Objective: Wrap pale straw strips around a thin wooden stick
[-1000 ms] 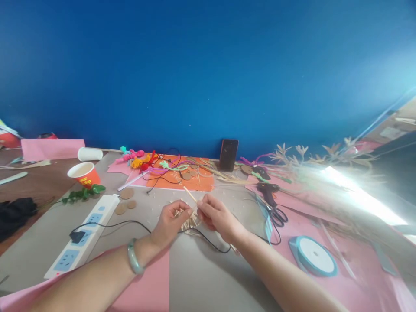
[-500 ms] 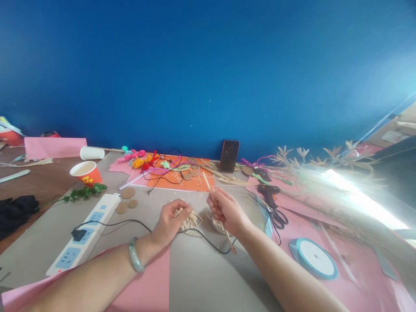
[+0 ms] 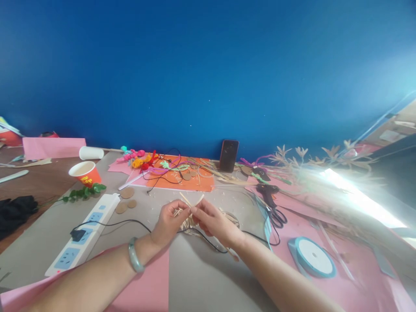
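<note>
Pinching at mid-frame, the left hand [image 3: 171,217] has its grip clamped on pale strips [image 3: 189,222]. I read the right hand [image 3: 215,224] likewise: grip together on the strips, fingertips meeting the left's. Two pale ends poke up above the fingers, splayed; the rest bunches below and between the hands. Green bangle [image 3: 134,255] on the left wrist. Black cable [image 3: 202,234] crosses beneath, from a white power strip [image 3: 85,234], lower left.

Further out, on the grey worktop [image 3: 208,281], I log three brown discs [image 3: 127,193] beside the power strip; red cup [image 3: 86,173] upright, white cup [image 3: 91,153] on its side, upper left of these. Orange sheet [image 3: 201,184] above the hands, phone [image 3: 229,156] upright near the blue wall [image 3: 208,78]. Right of the hands: glue gun [image 3: 268,193], dark scissor handles [image 3: 278,217], ribbon spool [image 3: 312,256] on pink paper.
</note>
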Tool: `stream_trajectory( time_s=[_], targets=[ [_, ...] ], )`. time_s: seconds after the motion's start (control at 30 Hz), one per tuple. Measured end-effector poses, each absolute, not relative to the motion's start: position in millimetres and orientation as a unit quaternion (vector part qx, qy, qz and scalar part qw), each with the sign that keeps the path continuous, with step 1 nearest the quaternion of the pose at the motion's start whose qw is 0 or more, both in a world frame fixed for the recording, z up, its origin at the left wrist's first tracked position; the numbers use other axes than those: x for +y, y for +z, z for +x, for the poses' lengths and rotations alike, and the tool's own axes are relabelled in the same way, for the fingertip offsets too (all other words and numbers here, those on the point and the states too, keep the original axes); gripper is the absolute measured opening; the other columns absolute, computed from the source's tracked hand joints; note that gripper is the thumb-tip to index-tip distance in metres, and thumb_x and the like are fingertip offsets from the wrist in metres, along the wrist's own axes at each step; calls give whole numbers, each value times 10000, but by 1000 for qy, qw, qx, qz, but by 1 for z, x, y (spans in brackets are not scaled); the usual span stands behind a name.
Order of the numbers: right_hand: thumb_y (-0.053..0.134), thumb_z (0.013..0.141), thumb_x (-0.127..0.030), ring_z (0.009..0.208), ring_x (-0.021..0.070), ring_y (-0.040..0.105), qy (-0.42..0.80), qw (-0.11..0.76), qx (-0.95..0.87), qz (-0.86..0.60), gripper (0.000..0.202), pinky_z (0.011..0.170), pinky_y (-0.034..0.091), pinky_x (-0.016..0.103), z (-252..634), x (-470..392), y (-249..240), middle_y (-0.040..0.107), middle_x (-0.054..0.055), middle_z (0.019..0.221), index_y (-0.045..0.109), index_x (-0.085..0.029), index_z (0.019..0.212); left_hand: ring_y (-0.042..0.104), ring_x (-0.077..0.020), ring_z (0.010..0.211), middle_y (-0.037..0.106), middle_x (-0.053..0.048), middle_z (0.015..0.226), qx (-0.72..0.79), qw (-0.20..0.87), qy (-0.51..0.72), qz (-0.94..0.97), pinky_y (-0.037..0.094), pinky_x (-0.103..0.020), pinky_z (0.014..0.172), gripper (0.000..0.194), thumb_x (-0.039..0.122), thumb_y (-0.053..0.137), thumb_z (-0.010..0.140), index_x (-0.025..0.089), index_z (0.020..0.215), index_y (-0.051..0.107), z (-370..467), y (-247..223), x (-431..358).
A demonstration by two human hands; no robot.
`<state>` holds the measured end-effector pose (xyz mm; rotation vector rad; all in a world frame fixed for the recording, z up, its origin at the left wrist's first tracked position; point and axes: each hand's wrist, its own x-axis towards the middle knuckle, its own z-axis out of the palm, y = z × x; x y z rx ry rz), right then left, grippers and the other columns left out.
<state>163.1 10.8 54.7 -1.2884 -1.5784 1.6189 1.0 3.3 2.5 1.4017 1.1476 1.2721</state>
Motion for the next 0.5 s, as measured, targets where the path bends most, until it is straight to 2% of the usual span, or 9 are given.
stream_trajectory(
  time_s=[0.13, 0.33, 0.5],
  targets=[
    [515, 860, -459, 400, 64, 305, 596, 273, -570, -495, 305, 376, 203, 193, 162, 11, 56, 402, -73, 500, 451, -199, 717, 570, -151, 727, 644, -26, 719, 457, 459, 501, 574, 433, -251, 718, 212, 353, 606, 815, 158, 741, 644, 0, 5, 2],
    [572, 804, -486, 387, 43, 225, 669, 327, -501, -443, 353, 356, 127, 181, 165, 14, 60, 448, -66, 557, 406, -201, 679, 552, -149, 718, 631, -19, 726, 465, 457, 497, 573, 426, -256, 719, 216, 359, 606, 812, 156, 744, 637, 0, 7, 1],
    [593, 796, -453, 387, 31, 180, 685, 353, -442, -459, 354, 353, 92, 176, 171, 21, 68, 445, -73, 573, 374, -203, 674, 532, -148, 709, 610, -16, 722, 465, 455, 505, 567, 418, -252, 712, 215, 358, 610, 806, 158, 730, 630, 1, 9, 0]
  ],
)
